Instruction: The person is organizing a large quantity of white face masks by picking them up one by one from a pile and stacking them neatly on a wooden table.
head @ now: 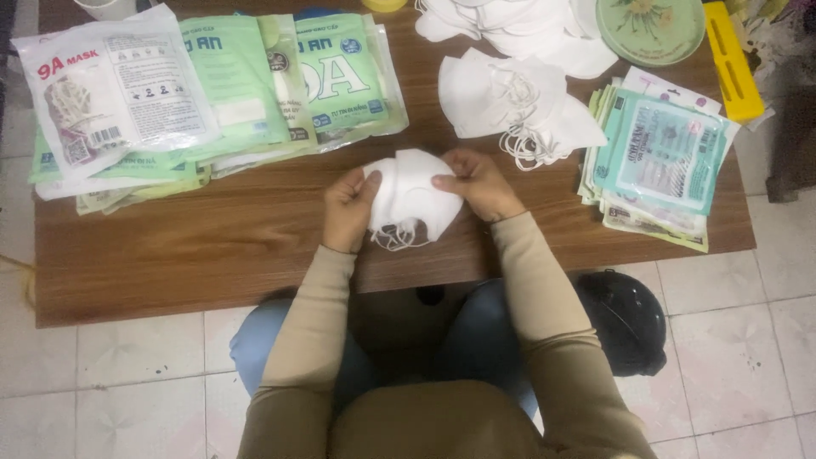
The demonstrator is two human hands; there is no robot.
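Note:
A small stack of white face masks [410, 194] sits between both hands above the brown wooden table [187, 246], ear loops dangling below it. My left hand [348, 208] grips its left edge, thumb on top. My right hand [478, 181] pinches its upper right edge. More loose white masks [518, 102] lie in a pile just beyond my right hand, and a bigger heap [518, 25] sits at the far edge.
Green and white sealed mask packs [229, 85] are stacked at the far left. Empty teal pouches [663, 157] are stacked at the right. A round green tin lid [650, 30] and a yellow object [731, 59] lie far right. A black helmet [625, 319] rests on the tiled floor.

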